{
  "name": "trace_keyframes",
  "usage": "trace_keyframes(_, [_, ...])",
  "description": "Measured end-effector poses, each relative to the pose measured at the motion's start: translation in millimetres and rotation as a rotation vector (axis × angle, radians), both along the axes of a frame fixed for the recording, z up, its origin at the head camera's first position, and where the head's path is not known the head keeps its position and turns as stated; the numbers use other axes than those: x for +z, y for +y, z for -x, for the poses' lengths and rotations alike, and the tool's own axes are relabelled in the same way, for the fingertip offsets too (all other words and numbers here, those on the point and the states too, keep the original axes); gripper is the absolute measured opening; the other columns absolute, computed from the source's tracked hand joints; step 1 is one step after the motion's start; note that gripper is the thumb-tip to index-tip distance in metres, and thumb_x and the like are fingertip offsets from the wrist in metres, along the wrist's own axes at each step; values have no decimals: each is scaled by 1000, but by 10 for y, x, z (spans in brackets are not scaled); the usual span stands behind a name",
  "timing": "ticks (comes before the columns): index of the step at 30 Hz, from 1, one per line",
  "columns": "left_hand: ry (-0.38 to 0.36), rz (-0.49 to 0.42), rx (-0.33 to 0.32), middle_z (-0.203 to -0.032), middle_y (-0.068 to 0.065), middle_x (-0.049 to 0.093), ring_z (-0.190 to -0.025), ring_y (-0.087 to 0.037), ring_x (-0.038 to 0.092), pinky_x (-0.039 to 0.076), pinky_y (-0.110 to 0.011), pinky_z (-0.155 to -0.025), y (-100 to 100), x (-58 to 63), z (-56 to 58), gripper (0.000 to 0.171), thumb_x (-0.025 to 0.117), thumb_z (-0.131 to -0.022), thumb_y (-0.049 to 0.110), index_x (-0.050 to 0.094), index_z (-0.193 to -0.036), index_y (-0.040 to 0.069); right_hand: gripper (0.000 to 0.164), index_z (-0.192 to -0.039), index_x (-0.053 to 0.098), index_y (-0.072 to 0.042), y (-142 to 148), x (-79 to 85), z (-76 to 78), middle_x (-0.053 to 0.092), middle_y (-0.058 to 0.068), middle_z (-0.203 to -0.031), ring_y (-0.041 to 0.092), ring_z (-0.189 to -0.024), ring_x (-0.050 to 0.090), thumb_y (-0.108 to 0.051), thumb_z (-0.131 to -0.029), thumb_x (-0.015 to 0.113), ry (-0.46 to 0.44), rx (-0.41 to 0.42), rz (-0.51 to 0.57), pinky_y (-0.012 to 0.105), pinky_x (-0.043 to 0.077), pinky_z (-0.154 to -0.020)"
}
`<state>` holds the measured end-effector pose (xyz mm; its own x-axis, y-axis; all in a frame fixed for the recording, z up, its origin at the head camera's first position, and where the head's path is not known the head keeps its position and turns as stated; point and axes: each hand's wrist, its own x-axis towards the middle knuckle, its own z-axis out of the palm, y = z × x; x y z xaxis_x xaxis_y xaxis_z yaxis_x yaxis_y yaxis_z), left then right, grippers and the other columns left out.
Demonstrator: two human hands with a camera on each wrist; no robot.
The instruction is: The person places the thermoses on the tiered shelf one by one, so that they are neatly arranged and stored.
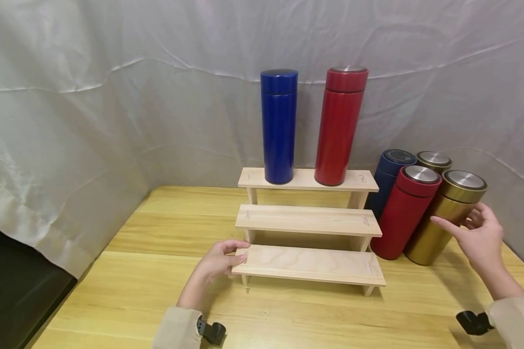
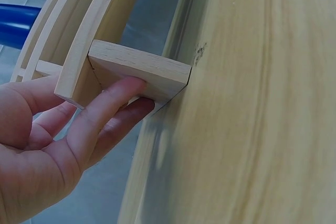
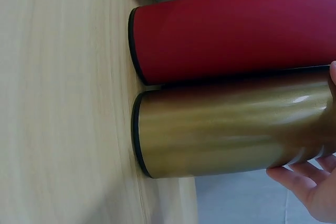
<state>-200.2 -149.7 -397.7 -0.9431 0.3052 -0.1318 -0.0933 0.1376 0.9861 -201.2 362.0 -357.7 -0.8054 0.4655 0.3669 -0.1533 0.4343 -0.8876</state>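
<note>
At the left end of the lowest step of a three-step wooden display stand (image 1: 310, 264), my left hand (image 1: 218, 261) holds on with the thumb on top. The left wrist view shows fingers of that hand against the stand's short leg board (image 2: 142, 69). On the right, a gold thermos (image 1: 441, 225) stands upright on the table; my right hand (image 1: 480, 237) grips its upper body, thumb in front and fingers round the far side. Beside it stands a red thermos (image 3: 231, 38). A blue thermos (image 1: 279, 131) and another red thermos (image 1: 341, 131) stand on the top step.
Behind the gripped thermos are a dark blue thermos (image 1: 386, 179) and a second gold thermos (image 1: 434, 159), partly hidden. A grey cloth (image 1: 179, 97) hangs behind the wooden table (image 1: 126, 291). A dark area (image 1: 17, 281) lies beyond the table's left edge.
</note>
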Motion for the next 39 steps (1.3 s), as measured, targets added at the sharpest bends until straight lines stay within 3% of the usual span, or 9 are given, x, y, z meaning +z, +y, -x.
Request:
trace_keyframes(4, [2, -12, -3, -118, -21, 49, -78, -18, 57, 52, -37, -67, -7, 4, -7, 33, 61, -84, 4, 53, -114, -6, 55, -109, 48, -29, -154, 141, -128, 51, -23, -86, -7, -79, 47, -4, -68, 76, 0, -17, 4, 3, 36, -65])
trace_keyframes(23, [-10, -19, -12, -115, -20, 49, -78, -17, 55, 52, -34, -66, -7, 7, -3, 33, 60, -84, 4, 53, -114, -6, 54, -108, 54, -21, -347, 358, -447, 58, -21, -84, -8, -77, 54, 4, -65, 75, 89, -42, -18, 3, 40, -65])
trace_keyframes(30, [-9, -20, -12, -115, -20, 49, -76, -17, 56, 52, -35, -65, -11, -10, -6, 32, 60, -84, 4, 53, -114, -6, 52, -104, 59, -14, -447, 472, -518, 61, -13, -76, -3, -68, 58, 12, -61, 74, 138, -77, 16, 5, 42, -62])
trace_keyframes(39, [-5, -27, -12, -116, -21, 49, -78, -17, 56, 52, -36, -66, -11, -13, -2, 33, 61, -84, 5, 53, -113, -7, 50, -100, 61, -8, -635, 622, -580, 63, -7, -71, 1, -63, 58, 17, -58, 73, 194, -63, 30, 7, 44, -56])
